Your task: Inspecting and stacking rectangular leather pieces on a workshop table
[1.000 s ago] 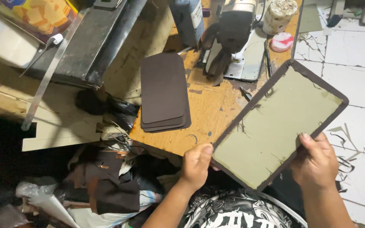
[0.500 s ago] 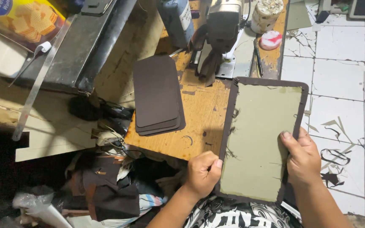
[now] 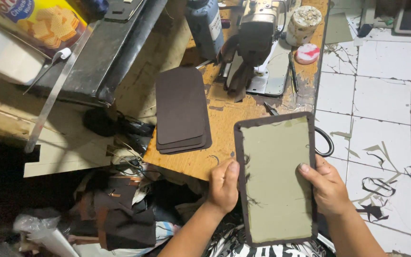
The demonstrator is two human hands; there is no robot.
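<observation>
Left hand (image 3: 223,186) curled loosely, thumb pressed on the left edge of the olive panel (image 3: 277,178), fingers tucked behind it. Right hand (image 3: 327,186) grips the panel's right edge, thumb on front, fingers wrapped behind. The panel is a tall rounded rectangle, olive-green face with a dark brown folded border, held upright over the lap, its top edge overlapping the near edge of the wooden table (image 3: 224,126). On the table, left of the panel and apart from it, a stack of dark brown pieces (image 3: 181,109) of the same rounded shape. Beyond the panel, at the table's far end, a sewing machine (image 3: 255,43). Right of the machine, a round red-and-white tin (image 3: 307,54) and a pale spool (image 3: 303,24). Right of the panel, white tiled floor (image 3: 381,100) with scraps. Left of the table, a dark metal bench (image 3: 96,62).
</observation>
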